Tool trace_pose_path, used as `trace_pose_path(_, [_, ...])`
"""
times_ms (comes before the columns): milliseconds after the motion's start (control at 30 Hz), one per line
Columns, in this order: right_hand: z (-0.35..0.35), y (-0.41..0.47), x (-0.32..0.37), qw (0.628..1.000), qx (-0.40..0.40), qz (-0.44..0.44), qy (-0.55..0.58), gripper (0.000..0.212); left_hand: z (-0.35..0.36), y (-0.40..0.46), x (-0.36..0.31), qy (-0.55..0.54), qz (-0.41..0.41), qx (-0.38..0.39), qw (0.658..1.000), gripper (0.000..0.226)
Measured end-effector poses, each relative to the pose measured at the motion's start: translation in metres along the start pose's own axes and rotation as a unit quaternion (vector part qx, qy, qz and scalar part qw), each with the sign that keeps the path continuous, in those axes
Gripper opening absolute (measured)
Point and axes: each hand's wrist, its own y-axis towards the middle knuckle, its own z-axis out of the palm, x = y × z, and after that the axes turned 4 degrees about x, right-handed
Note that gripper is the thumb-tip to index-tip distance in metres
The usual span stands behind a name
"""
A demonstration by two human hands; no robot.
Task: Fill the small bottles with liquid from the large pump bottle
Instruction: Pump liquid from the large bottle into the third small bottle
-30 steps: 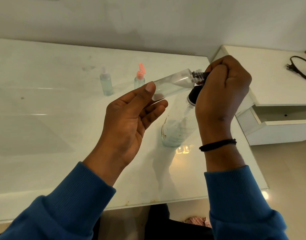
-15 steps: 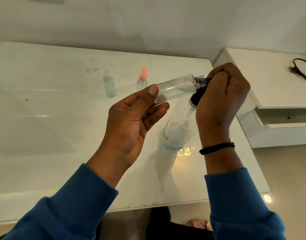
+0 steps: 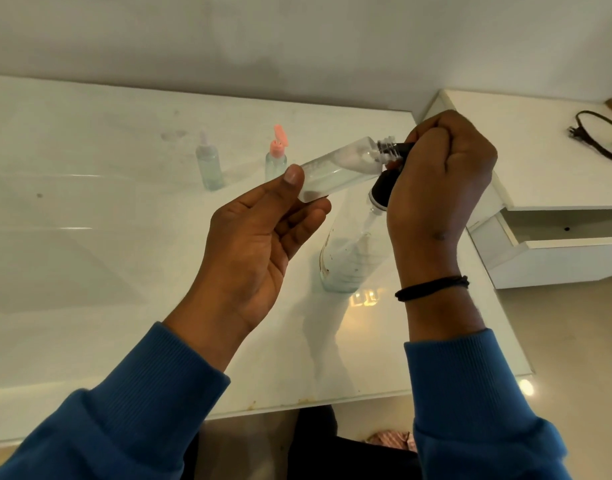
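My left hand (image 3: 263,237) holds a small clear bottle (image 3: 339,168) by its base, tilted almost flat with its threaded neck pointing right. The neck meets the black nozzle of the large pump bottle (image 3: 346,261), a clear bottle with a little liquid that stands on the white table (image 3: 90,271). My right hand (image 3: 439,181) is curled over the black pump head, hiding most of it. A thin layer of liquid lies along the small bottle's lower side.
Two more small bottles stand at the back: one with a clear cap (image 3: 209,164), one with an open pink flip cap (image 3: 276,154). A white side unit (image 3: 539,188) with an open drawer stands to the right, with a black cable (image 3: 598,133) on top.
Both hands and the small bottle keep the same pose on the pump. The view has shifted slightly; nothing was let go.
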Motion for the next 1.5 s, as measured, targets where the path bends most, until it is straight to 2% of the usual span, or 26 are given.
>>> trace_pose_path(200, [-0.0005, 0.0002, -0.0011, 1.000, 0.002, 0.001, 0.000, 0.024, -0.0004, 0.0006, -0.0011, -0.006, 0.001, -0.004, 1.000, 0.038])
trace_pose_path(367, [0.0031, -0.0028, -0.0014, 1.000, 0.002, 0.017, 0.027, 0.023, -0.0007, 0.0005, -0.0022, -0.008, 0.003, -0.006, 1.000, 0.038])
trace_pose_path(567, [0.0004, -0.0008, 0.0022, 1.000, -0.012, 0.006, -0.008, 0.022, 0.0003, -0.0004, -0.0017, 0.001, 0.008, -0.003, 1.000, 0.033])
trace_pose_path(833, [0.0004, -0.0014, 0.0023, 1.000, -0.002, 0.017, 0.000, 0.021, 0.0029, -0.0016, -0.0037, 0.002, 0.008, -0.007, 1.000, 0.032])
trace_pose_path(967, [0.0039, -0.0035, 0.0015, 1.000, 0.008, 0.021, 0.022, 0.028, 0.0019, -0.0002, -0.0040, 0.000, 0.007, -0.013, 1.000, 0.031])
trace_pose_path(1300, [0.0049, -0.0074, 0.0026, 0.997, 0.020, 0.036, 0.065, 0.026, 0.0011, 0.0007, -0.0039, -0.008, 0.004, -0.027, 1.000, 0.034])
trace_pose_path(1500, [0.0012, -0.0036, 0.0036, 0.999, 0.015, 0.013, 0.037, 0.022, 0.0041, 0.0001, -0.0039, -0.002, 0.004, -0.022, 1.000, 0.034])
